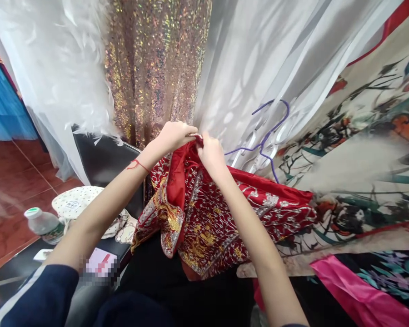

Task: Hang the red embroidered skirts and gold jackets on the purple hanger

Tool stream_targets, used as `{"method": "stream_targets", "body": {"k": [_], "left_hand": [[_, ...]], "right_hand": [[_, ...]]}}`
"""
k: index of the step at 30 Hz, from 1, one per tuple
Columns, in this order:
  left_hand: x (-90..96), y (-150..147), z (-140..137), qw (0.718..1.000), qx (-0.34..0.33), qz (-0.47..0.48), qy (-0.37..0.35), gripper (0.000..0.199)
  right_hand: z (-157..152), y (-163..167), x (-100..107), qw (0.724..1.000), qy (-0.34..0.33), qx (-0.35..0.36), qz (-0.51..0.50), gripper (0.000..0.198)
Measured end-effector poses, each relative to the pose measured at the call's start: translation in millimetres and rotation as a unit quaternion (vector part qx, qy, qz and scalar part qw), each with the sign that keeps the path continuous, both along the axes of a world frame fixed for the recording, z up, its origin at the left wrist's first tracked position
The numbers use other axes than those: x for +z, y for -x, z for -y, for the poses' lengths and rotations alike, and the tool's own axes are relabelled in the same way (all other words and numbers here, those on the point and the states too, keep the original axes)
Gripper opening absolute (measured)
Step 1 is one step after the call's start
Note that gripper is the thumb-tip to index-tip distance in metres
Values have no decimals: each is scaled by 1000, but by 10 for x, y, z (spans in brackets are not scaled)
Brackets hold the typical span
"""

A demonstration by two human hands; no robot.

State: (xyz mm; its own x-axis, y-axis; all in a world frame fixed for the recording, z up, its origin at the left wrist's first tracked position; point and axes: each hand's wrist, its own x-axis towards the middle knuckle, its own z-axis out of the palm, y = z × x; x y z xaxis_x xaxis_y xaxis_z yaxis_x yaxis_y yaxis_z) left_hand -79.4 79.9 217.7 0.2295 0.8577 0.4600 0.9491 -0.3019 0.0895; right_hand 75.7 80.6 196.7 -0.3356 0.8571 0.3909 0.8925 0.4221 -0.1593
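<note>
Red garment (209, 218) patterned in gold and silver, purple hanger (261, 145), gold sequined fabric (157, 63), white feathers (78, 68)

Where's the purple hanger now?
In the head view, the purple hanger is right of the right hand, in front of white fabric, above the red garment.

The single view looks from the person's head, above and behind the fingers (192, 131), facing forward and down along both forearms (114, 200). It is near them, so the forearms loom large from the bottom edge and the fingers land just above centre. It meets the gold cloth (157, 68) beyond the fingers, drops to the floor (7, 177) left of them, and catches the lap (153, 272) below.
</note>
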Motion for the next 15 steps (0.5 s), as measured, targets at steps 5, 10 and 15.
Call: {"method": "stream_targets", "body": {"k": [5,10,15], "left_hand": [[-377,-187,155,990,8,99,-96,50],[-1084,-293,637,975,143,164,-46,73],[-1544,-105,642,935,61,287,197,30]], "right_hand": [[9,-128,163,995,5,-70,73,40],[-20,-188,177,993,-18,-95,61,37],[-72,-233,139,995,-17,-78,57,36]]}}
